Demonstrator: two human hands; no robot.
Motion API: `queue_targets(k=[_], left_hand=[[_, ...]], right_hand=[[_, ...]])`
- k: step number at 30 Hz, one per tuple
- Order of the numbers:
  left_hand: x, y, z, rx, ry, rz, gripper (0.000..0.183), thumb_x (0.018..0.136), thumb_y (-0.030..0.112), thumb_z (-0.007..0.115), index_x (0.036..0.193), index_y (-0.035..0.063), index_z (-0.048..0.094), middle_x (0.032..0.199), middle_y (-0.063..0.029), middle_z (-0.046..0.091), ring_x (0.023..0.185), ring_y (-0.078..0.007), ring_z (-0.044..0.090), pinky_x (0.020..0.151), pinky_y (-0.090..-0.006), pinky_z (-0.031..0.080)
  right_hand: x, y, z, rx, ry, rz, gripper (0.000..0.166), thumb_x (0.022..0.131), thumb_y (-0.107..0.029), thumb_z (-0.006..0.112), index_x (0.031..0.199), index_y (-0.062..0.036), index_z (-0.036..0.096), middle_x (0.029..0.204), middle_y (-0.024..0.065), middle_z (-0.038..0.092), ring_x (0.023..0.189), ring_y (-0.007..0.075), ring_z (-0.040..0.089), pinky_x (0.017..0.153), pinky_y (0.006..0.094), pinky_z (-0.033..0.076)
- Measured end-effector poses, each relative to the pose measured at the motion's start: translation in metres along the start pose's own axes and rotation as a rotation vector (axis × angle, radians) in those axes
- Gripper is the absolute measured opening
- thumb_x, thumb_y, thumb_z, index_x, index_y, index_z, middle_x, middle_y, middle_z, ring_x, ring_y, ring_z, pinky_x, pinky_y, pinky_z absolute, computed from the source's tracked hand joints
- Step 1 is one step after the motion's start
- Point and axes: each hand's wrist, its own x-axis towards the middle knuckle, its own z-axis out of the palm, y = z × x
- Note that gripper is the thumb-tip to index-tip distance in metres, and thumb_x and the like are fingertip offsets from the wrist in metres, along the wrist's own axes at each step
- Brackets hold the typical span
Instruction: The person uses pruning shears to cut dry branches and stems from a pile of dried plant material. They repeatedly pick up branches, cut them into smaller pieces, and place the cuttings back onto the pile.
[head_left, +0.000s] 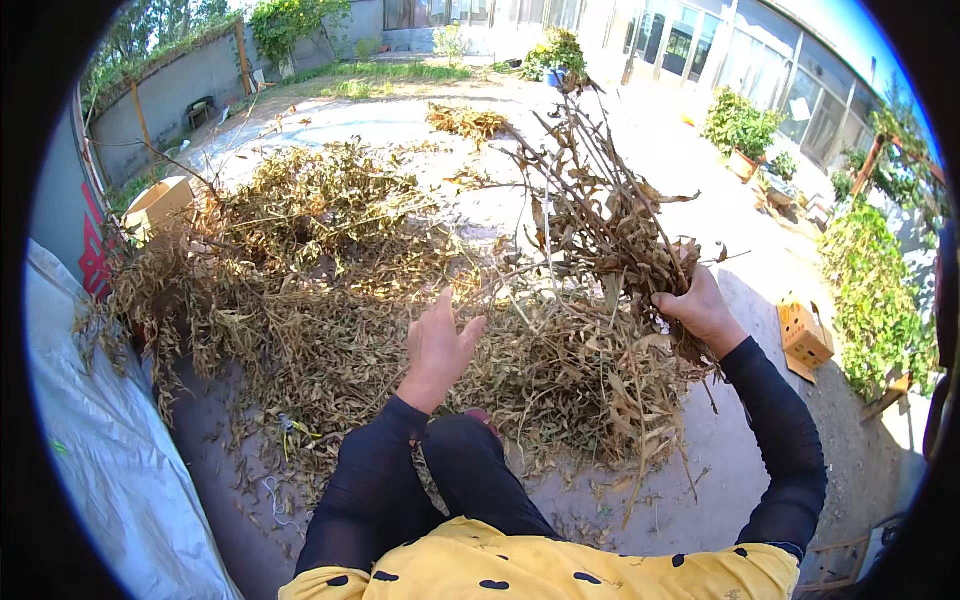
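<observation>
A thick bundle of dried leafy stalks (611, 217) is gripped in my right hand (701, 311), its stems spreading up and to the left. My left hand (441, 349) holds nothing; its fingers point away from me and the thumb stands apart. Beneath both hands spreads a broad layer of dry leaves and stalks (337, 352). A denser heap of dried plants (315, 202) rises at the far left of it. Below the held bundle lies another tangle of dry stalks (585, 390).
White plastic sheeting (105, 450) covers the left side. An open cardboard box (159, 202) stands behind the left heap, and another cardboard box (804, 328) sits at right. Yellow-handled pruning shears (296, 429) and white string (277, 502) lie near my left knee. Potted plants (742, 127) line the glazed building.
</observation>
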Motion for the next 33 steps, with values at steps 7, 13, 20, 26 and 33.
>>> queue_targets(k=[7, 13, 20, 26, 33], left_hand=[[0.049, 0.039, 0.068, -1.03, -0.306, -0.146, 0.039, 0.094, 0.038, 0.045, 0.1, 0.0014, 0.056, 0.064, -0.0021, 0.055, 0.06, -0.019, 0.056, 0.059, -0.0356, 0.046], [0.025, 0.119, 0.14, -1.683, -0.534, -0.247, 0.103, 0.077, 0.072, 0.046, 0.142, 0.0011, 0.011, 0.129, -0.0117, 0.036, 0.121, -0.0245, 0.036, 0.101, -0.0399, 0.025], [0.003, 0.15, 0.194, -2.022, -0.75, -0.221, 0.074, 0.085, 0.063, 0.039, 0.132, 0.0061, 0.036, 0.126, -0.0055, 0.047, 0.116, -0.0213, 0.044, 0.101, -0.0379, 0.03], [-0.015, 0.143, 0.281, -1.98, -0.695, -0.182, 0.042, 0.09, 0.04, 0.05, 0.118, 0.0084, 0.05, 0.114, 0.0, 0.054, 0.105, -0.0117, 0.047, 0.093, -0.0302, 0.035], [0.033, 0.081, 0.339, -1.106, -0.873, 0.19, 0.032, 0.091, 0.011, 0.042, 0.12, 0.0019, 0.05, 0.126, -0.0147, 0.049, 0.114, -0.0245, 0.047, 0.098, -0.035, 0.036]], right_hand=[[-0.034, -0.015, -0.049, -0.016, 0.149, -0.02, 0.054, 0.07, 0.001, 0.059, 0.122, 0.0013, 0.045, 0.107, 0.0069, 0.059, 0.095, 0.0117, 0.055, 0.085, 0.0258, 0.043], [-0.028, 0.021, -0.047, -0.161, 0.22, -0.08, 0.072, 0.072, 0.0, 0.062, 0.136, 0.0003, 0.029, 0.109, 0.0057, 0.057, 0.095, 0.0111, 0.053, 0.084, 0.0249, 0.044], [-0.027, 0.102, -0.001, -0.339, 0.224, -0.031, 0.069, 0.068, -0.012, 0.064, 0.132, -0.0055, 0.038, 0.101, 0.0153, 0.062, 0.093, 0.0222, 0.06, 0.083, 0.0307, 0.045], [-0.015, 0.128, -0.007, -0.77, -0.003, -0.002, 0.079, 0.065, -0.015, 0.069, 0.135, -0.011, 0.033, 0.102, 0.018, 0.061, 0.092, 0.0343, 0.059, 0.08, 0.0398, 0.047], [0.006, 0.163, -0.011, -1.035, -0.057, -0.304, 0.084, 0.058, 0.008, 0.058, 0.136, -0.0116, 0.034, 0.096, 0.0101, 0.054, 0.088, 0.0284, 0.051, 0.076, 0.0383, 0.037]])
